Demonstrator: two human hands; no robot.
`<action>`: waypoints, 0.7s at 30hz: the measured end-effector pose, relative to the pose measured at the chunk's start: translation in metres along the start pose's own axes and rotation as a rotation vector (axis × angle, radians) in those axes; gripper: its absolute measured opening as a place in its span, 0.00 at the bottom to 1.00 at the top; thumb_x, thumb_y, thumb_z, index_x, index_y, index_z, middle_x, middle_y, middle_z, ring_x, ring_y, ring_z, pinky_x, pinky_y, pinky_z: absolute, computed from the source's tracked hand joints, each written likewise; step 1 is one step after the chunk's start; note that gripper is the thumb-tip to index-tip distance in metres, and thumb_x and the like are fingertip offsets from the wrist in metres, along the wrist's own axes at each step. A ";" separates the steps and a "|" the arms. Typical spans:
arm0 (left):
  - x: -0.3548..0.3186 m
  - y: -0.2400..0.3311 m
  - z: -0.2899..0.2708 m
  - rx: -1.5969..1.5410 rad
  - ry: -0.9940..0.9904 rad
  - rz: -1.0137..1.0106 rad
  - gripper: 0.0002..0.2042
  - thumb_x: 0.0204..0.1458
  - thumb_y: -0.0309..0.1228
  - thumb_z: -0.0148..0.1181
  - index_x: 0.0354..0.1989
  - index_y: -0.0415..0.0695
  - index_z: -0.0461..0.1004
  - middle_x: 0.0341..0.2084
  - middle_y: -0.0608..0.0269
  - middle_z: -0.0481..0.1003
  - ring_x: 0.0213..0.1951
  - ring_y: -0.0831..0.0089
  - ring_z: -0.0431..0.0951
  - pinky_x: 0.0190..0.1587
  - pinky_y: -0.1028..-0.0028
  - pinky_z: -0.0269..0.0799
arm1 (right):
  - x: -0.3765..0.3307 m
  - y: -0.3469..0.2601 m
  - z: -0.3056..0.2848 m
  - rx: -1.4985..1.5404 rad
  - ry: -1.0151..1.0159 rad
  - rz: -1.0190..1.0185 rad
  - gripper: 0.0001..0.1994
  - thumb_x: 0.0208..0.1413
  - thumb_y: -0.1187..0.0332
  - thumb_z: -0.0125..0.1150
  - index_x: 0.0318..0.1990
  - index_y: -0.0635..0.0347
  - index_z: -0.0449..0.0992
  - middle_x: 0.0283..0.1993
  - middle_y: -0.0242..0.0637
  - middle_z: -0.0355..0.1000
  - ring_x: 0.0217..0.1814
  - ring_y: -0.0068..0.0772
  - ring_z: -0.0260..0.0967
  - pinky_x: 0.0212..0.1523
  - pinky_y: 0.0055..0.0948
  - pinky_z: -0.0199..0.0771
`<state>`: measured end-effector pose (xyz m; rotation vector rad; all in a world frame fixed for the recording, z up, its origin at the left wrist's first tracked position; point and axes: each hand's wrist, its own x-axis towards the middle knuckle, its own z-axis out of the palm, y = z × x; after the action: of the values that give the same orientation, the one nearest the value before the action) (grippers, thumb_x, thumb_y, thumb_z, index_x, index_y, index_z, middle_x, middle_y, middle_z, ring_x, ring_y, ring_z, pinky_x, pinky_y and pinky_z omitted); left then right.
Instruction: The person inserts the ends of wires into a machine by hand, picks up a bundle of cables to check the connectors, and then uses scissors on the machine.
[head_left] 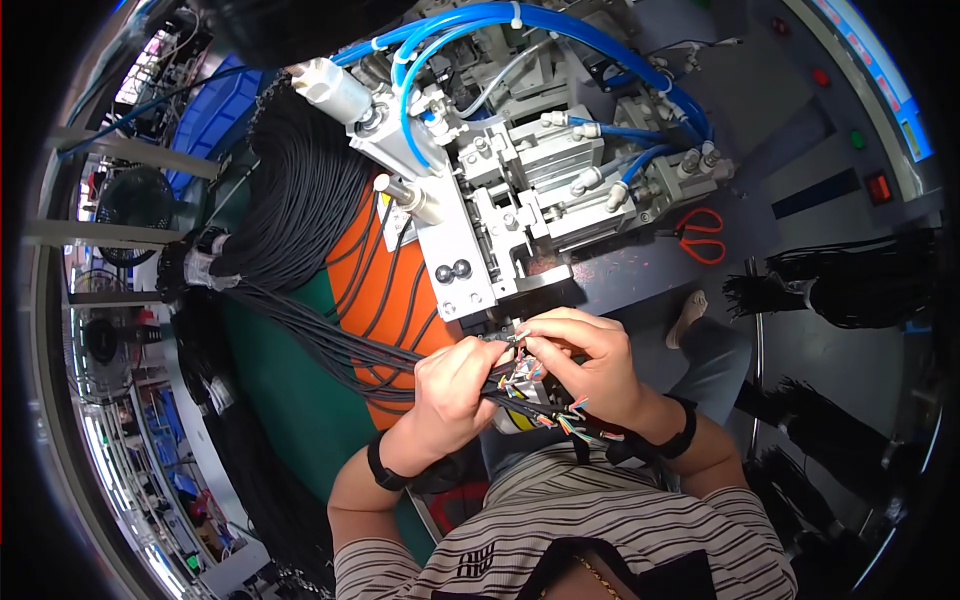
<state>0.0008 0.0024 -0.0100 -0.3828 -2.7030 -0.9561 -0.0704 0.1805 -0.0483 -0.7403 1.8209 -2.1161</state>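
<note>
The person's left hand [452, 388] is closed around a bundle of black cables [375, 345], and the right hand [590, 362] pinches a small cable end between thumb and forefinger, just beside the left fingertips. Below and between the hands, stripped coloured wire ends [570, 424] fan out from the bundle. The cables run away to the left of the left hand, over an orange mat [425, 290] and a green surface [262, 365], toward a thick coil of black cable [300, 190]. Beyond both hands, a metal machine [450, 235] with blue tubes [560, 22] stands on the bench [628, 285]. Red-handled scissors [702, 236] lie beyond the right hand, farther right.
</note>
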 end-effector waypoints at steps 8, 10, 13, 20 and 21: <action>-0.001 -0.001 0.003 -0.029 -0.012 -0.024 0.18 0.36 0.20 0.64 0.40 0.36 0.74 0.25 0.56 0.72 0.25 0.57 0.76 0.28 0.64 0.72 | 0.001 -0.002 -0.004 -0.117 -0.036 -0.002 0.07 0.57 0.84 0.61 0.43 0.71 0.78 0.40 0.41 0.78 0.30 0.17 0.75 0.28 0.16 0.75; -0.002 -0.001 0.005 0.026 -0.024 0.004 0.18 0.36 0.21 0.64 0.41 0.36 0.74 0.25 0.56 0.71 0.25 0.58 0.76 0.28 0.64 0.72 | 0.002 -0.003 -0.005 -0.125 -0.043 0.000 0.07 0.57 0.84 0.61 0.43 0.70 0.78 0.40 0.40 0.78 0.30 0.16 0.75 0.27 0.16 0.75; -0.005 0.000 0.007 0.091 -0.008 0.024 0.19 0.35 0.22 0.65 0.40 0.35 0.74 0.25 0.56 0.71 0.24 0.59 0.76 0.27 0.64 0.72 | 0.003 -0.003 -0.007 -0.144 -0.054 0.004 0.06 0.57 0.84 0.62 0.41 0.70 0.78 0.40 0.39 0.78 0.29 0.16 0.74 0.26 0.16 0.74; 0.000 0.006 0.007 0.194 0.114 0.130 0.16 0.36 0.22 0.68 0.37 0.37 0.75 0.21 0.60 0.70 0.19 0.64 0.72 0.23 0.69 0.66 | 0.015 -0.009 -0.022 0.338 -0.206 0.622 0.04 0.59 0.81 0.60 0.40 0.71 0.78 0.43 0.39 0.78 0.32 0.18 0.75 0.30 0.16 0.75; 0.000 0.007 0.006 0.214 0.100 0.126 0.16 0.36 0.22 0.69 0.36 0.37 0.75 0.20 0.60 0.70 0.19 0.64 0.72 0.22 0.69 0.65 | 0.013 -0.007 -0.020 0.336 -0.209 0.624 0.04 0.59 0.81 0.60 0.40 0.71 0.78 0.43 0.39 0.78 0.32 0.18 0.75 0.30 0.16 0.75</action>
<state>0.0023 0.0112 -0.0107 -0.4435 -2.6210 -0.6275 -0.0910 0.1919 -0.0408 -0.2475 1.3091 -1.7738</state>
